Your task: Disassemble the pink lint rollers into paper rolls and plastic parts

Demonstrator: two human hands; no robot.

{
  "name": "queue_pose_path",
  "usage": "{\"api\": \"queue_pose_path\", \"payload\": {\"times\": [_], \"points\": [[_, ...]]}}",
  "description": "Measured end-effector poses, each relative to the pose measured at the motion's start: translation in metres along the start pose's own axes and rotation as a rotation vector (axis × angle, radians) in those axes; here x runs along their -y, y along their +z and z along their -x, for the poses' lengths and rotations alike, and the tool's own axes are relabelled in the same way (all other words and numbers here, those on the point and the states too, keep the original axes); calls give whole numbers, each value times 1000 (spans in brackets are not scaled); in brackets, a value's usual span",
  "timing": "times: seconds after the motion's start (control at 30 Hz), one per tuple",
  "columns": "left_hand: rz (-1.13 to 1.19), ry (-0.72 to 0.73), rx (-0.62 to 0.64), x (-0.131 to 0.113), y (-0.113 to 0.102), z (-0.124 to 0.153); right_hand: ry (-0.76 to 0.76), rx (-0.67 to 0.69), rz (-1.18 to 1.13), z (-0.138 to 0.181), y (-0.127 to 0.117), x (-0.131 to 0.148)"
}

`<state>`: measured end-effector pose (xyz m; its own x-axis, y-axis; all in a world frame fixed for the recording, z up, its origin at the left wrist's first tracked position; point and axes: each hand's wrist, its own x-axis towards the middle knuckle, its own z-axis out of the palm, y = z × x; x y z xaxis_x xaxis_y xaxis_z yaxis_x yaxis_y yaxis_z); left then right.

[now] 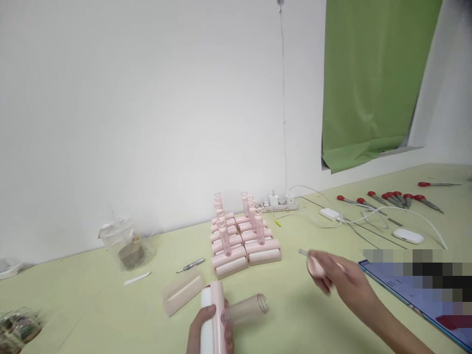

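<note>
The left hand (206,329) grips a pink-and-white roller (213,314) with closed fingers above the table (110,314); the right hand (332,278), blurred, pinches a small tool (303,252).

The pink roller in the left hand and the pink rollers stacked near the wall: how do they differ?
The pink and white roller in the left hand is single and held off the table; the stacked pink rollers rest in two neat rows. The held one has a clear tube handle lying sideways; several stacked handles stand upright. Both share pink colour.
</note>
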<state>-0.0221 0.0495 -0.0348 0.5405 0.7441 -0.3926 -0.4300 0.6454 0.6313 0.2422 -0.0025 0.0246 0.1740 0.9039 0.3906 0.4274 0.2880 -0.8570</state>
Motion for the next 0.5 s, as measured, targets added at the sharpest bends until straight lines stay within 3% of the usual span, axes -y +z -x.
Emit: {"api": "queue_pose_path", "payload": {"times": [0.13, 0.23, 0.3, 0.4, 0.43, 0.5], "points": [[12, 78, -60, 3, 5, 1, 74, 133, 546, -25, -9, -48], [-15, 108, -84, 9, 6, -1, 90, 197, 766, -28, -11, -94], [-25, 136, -91, 12, 7, -2, 60, 123, 834, -27, -11, -106], [-39, 170, -90, 15, 10, -1, -114, 5, 781, -20, 1, -80], [-55, 179, -83, 17, 10, 0, -214, 30, 740, -15, 10, -63], [-107, 182, -50, 20, 10, 3, -417, 243, 716, -4, 34, -29]]}}
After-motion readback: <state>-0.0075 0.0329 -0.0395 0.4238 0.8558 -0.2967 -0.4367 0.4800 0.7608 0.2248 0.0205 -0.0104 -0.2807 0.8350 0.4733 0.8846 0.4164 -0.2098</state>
